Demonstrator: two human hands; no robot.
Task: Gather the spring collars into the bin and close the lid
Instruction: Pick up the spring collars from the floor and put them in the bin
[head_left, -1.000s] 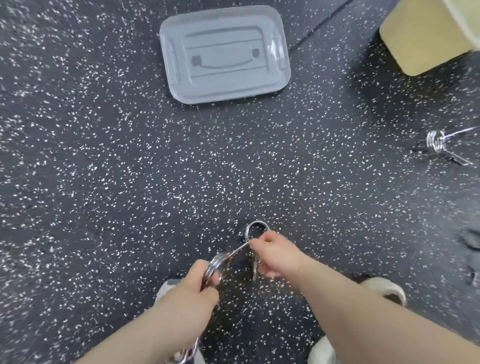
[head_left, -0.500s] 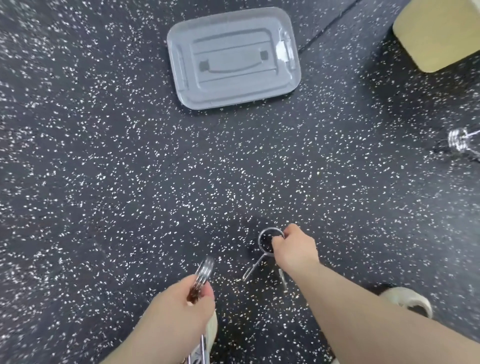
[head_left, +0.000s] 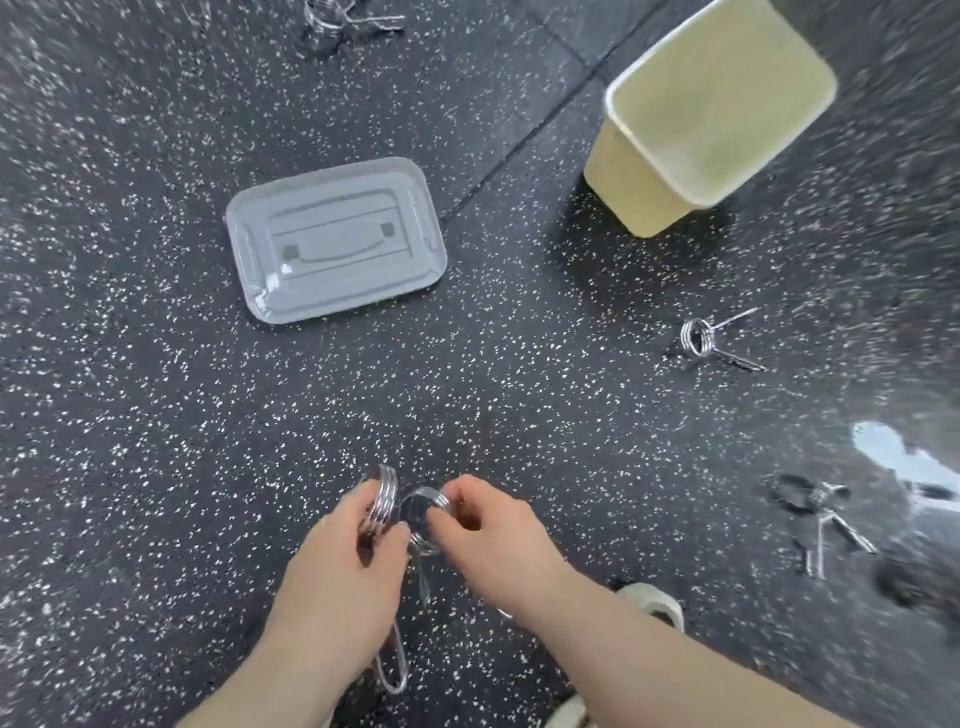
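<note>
My left hand (head_left: 343, 566) is shut on a steel spring collar (head_left: 382, 496), its coil upright above my fingers and its handles hanging below my palm. My right hand (head_left: 488, 535) pinches a second spring collar (head_left: 423, 512), held off the floor right beside the first. The pale yellow bin (head_left: 706, 114) stands open at the upper right. Its grey lid (head_left: 337, 239) lies flat on the floor, apart from the bin. Loose collars lie on the floor: one (head_left: 698, 338) below the bin, one (head_left: 826, 514) at the right, one (head_left: 332, 18) at the top edge.
The floor is dark speckled rubber with a seam (head_left: 519, 161) running between lid and bin. My white shoes (head_left: 654, 603) show under my right forearm. A bright reflective patch (head_left: 898, 457) lies at the right edge.
My right hand has lifted its collar off the floor and brought it against the collar in my left hand. My view has tilted up and right, showing the bin and more collars.
</note>
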